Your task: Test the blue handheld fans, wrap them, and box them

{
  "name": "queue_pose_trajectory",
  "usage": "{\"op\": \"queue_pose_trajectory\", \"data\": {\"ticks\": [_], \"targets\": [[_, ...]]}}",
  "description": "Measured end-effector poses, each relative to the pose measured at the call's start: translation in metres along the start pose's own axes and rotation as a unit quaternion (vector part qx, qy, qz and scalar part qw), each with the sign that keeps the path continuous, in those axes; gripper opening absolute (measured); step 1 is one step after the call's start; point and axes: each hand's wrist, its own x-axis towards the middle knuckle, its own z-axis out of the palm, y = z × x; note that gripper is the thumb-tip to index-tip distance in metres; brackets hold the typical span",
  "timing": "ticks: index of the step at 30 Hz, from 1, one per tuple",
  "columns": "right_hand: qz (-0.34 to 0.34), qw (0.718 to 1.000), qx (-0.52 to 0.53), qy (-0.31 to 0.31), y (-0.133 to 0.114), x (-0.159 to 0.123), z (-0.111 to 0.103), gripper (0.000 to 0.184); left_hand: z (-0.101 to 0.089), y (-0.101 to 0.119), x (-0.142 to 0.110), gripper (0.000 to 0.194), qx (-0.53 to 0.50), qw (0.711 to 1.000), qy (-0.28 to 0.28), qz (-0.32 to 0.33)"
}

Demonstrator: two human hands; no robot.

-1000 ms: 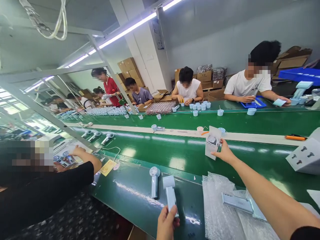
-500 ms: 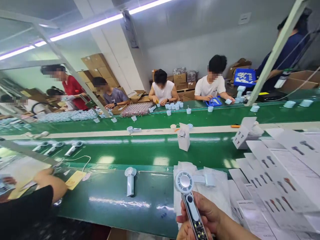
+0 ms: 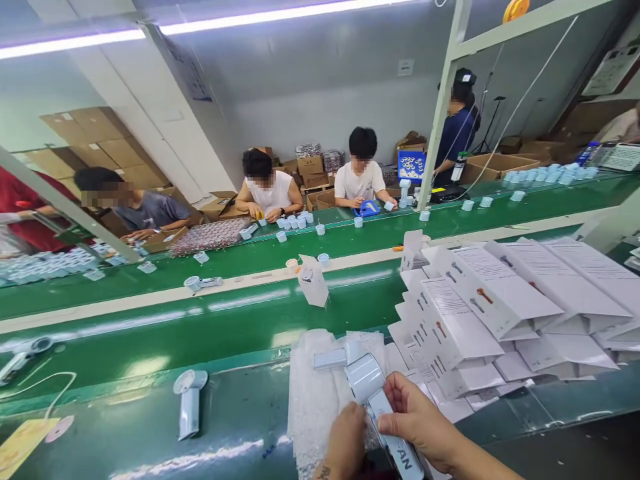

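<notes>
Both my hands hold one pale blue handheld fan (image 3: pixel 375 400) at the bottom centre of the head view. My right hand (image 3: pixel 425 423) wraps its fingers round the fan's handle from the right. My left hand (image 3: pixel 345 443) pinches the same handle from the left, its fingers closed. The fan's head points up and away from me, over a stack of clear bubble-wrap bags (image 3: pixel 313 393). A second fan part (image 3: pixel 333 359) lies on those bags. Another fan (image 3: pixel 187 400) lies alone on the green bench to the left.
A pile of white printed cartons (image 3: pixel 500 300) fills the bench to the right. One white carton (image 3: pixel 313 283) stands on the green conveyor belt (image 3: pixel 200 327). Several people sit or stand along the far side with small blue cups (image 3: pixel 295 223) and brown boxes.
My view has swung to the right. The fan has turned in my hands so its back faces me, and my left hand has come up onto the handle. The standing carton has drifted left.
</notes>
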Motion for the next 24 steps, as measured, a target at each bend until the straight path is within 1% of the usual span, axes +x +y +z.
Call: {"op": "queue_pose_trajectory", "data": {"ticks": [3,5,8,10,11,12,13,14,16,18,19,21,24], "targets": [[0.016,0.999,0.052,-0.002,-0.006,-0.011,-0.013,0.044,-0.013,-0.006,0.004,0.020,-0.014,0.997,0.073,0.010],[0.035,0.994,0.106,0.007,-0.009,-0.018,-0.021,0.044,-0.021,-0.008,0.004,0.019,-0.030,0.994,0.107,0.014],[0.056,0.986,0.152,0.051,-0.010,-0.030,-0.035,0.042,-0.027,-0.005,0.003,0.014,-0.059,0.988,0.139,0.013],[0.065,0.982,0.151,0.094,-0.006,-0.037,-0.044,0.038,-0.028,-0.001,0.004,0.013,-0.085,0.984,0.154,0.013],[0.075,0.981,0.143,0.106,-0.003,-0.041,-0.049,0.036,-0.028,0.001,0.006,0.015,-0.100,0.982,0.157,0.011],[0.085,0.982,0.131,0.105,0.001,-0.043,-0.053,0.034,-0.029,0.003,0.008,0.014,-0.115,0.981,0.158,0.008],[0.092,0.984,0.121,0.091,0.005,-0.046,-0.056,0.033,-0.030,0.005,0.011,0.010,-0.132,0.979,0.157,0.002],[0.098,0.987,0.113,0.064,0.009,-0.048,-0.059,0.035,-0.032,0.008,0.013,0.006,-0.150,0.977,0.152,-0.003],[0.106,0.988,0.109,-0.008,0.016,-0.051,-0.062,0.041,-0.036,0.012,0.016,0.015,-0.194,0.972,0.132,-0.007],[0.115,0.984,0.116,-0.070,0.021,-0.050,-0.061,0.052,-0.042,0.018,0.014,0.019,-0.248,0.964,0.092,-0.001],[0.119,0.981,0.121,-0.092,0.024,-0.048,-0.059,0.059,-0.044,0.021,0.012,0.022,-0.275,0.959,0.068,0.002],[0.121,0.978,0.127,-0.117,0.028,-0.041,-0.054,0.072,-0.045,0.028,0.004,0.030,-0.323,0.946,0.024,0.006],[0.127,0.977,0.126,-0.120,0.033,-0.023,-0.044,0.087,-0.043,0.037,-0.009,0.034,-0.371,0.928,-0.016,0.006]]}}
